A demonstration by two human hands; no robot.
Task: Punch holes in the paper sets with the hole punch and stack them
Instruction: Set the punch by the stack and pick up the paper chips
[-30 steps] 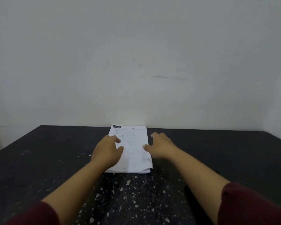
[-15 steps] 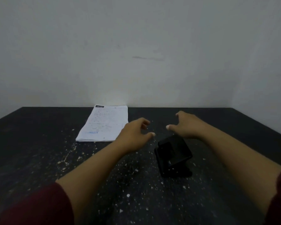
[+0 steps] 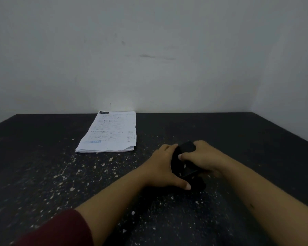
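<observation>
Where the dark, paint-flecked black table top [image 3: 43, 174] runs back to a plain pale wall [image 3: 149, 50], two task items are on record. Item one: a small black hole punch [image 3: 186, 166], boxy and matte, with a sloping top lever and a low base; it sits on the table right of centre, toward the near side, and much of it is covered by the hands, so fine detail is not legible. Its long axis runs from near-right to far-left, roughly, with the raised end of the lever toward the far side; which end carries the paper slot cannot be told. Item two: a stack of white printed paper sheets [image 3: 110, 134], flat on the table at the far edge against the wall, left of the punch and well apart from it; long axis pointing away from the viewer, a black header block at the far end, blue lettering near the close end, sheet edges slightly uneven at the near right corner. Left hand [image 3: 160, 167]: curled round the punch's left side, thumb stretched along the near base. Right hand [image 3: 201, 157]: fingers laid over the lever top, closed on the punch. Both forearms bare, dark red sleeves [image 3: 60, 228] at the frame's bottom.
</observation>
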